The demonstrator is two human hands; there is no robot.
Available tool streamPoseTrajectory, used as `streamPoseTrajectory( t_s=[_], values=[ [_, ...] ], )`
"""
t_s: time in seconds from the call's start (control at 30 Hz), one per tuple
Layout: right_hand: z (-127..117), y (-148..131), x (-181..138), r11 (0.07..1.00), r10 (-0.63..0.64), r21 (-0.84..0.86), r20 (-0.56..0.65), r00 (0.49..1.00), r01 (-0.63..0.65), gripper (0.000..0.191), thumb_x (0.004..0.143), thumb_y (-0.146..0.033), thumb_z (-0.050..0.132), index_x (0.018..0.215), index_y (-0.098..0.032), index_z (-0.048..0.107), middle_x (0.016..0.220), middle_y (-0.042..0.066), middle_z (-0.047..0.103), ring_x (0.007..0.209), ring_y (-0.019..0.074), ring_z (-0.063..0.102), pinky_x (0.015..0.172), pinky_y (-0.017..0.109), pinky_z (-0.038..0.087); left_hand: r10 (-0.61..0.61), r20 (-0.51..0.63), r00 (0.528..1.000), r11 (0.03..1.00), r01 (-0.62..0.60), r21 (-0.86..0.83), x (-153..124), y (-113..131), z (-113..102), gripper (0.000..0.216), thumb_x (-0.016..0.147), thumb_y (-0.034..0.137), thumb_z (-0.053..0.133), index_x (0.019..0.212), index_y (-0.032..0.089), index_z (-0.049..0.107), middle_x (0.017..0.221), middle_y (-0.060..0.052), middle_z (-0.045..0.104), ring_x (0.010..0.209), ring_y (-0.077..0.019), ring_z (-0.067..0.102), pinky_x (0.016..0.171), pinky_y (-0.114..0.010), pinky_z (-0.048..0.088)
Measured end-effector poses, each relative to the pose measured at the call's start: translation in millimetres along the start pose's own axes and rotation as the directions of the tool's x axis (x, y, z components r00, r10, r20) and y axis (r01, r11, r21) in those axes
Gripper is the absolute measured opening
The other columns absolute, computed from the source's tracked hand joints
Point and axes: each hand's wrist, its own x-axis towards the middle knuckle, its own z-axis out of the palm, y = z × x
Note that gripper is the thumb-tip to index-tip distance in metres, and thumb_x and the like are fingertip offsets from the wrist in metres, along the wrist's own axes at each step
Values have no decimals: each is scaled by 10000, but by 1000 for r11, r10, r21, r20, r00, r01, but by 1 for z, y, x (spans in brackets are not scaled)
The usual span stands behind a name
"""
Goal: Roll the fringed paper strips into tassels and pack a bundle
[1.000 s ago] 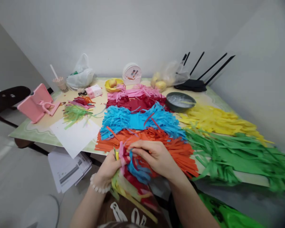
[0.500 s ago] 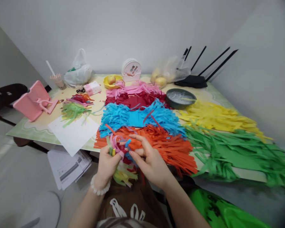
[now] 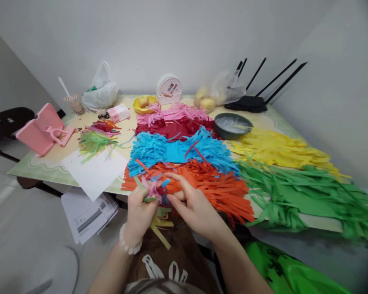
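Head view: left hand (image 3: 142, 213) has its fingers closed around a multicolored bunch of paper strips (image 3: 153, 191), held just over the worktop's (image 3: 43, 168) near edge, loose ends hanging below. Right hand (image 3: 200, 211): thumb and index finger slightly apart at the bunch's blue strip (image 3: 165, 183); can't tell if gripped. Orange fringed paper (image 3: 225, 192) lies just beyond, then blue fringed paper (image 3: 176, 152). Green fringed paper (image 3: 309, 200) at right, overhanging the edge; dark bowl (image 3: 230, 134) farther back.

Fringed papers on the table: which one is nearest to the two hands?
The orange paper, just beyond the left hand and right hand. The blue paper lies behind it, and the green paper farther to the right.
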Motion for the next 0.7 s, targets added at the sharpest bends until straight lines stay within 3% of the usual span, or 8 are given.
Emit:
streamPoseTrajectory(
  t_s=[0.13, 0.37, 0.7],
  values=[
    [0, 4, 2, 998, -6, 57, -27, 1000, 7, 480, 962, -288, 487, 1423, -175, 418, 527, -112, 415, 482, 106, 365, 513, 214, 270, 82, 29, 996, 995, -84, 56, -1, -1, 0, 323, 739, 170, 596, 994, 222, 787, 940, -64, 773, 855, -222, 694, 773, -303, 522],
    [2, 7, 0, 999, -5, 32, -30, 1000, 6, 466, 962, -291, 490, 1407, -167, 427, 517, -115, 416, 472, 106, 370, 504, 215, 266, -77, 3, 997, 997, 77, -9, 2, 0, 0, 258, 676, 161, 620, 880, 193, 774, 797, -24, 756, 728, -199, 669, 715, -282, 509],
    [0, 5, 1, 1000, 2, 11, -27, 1000, -2, 468, 960, -257, 488, 1420, -198, 427, 520, -111, 442, 480, 103, 381, 504, 209, 268, -106, 13, 994, 993, 107, -41, 2, 2, 0, 281, 671, 170, 618, 899, 181, 782, 855, -41, 776, 791, -220, 694, 760, -302, 514]
  ],
)
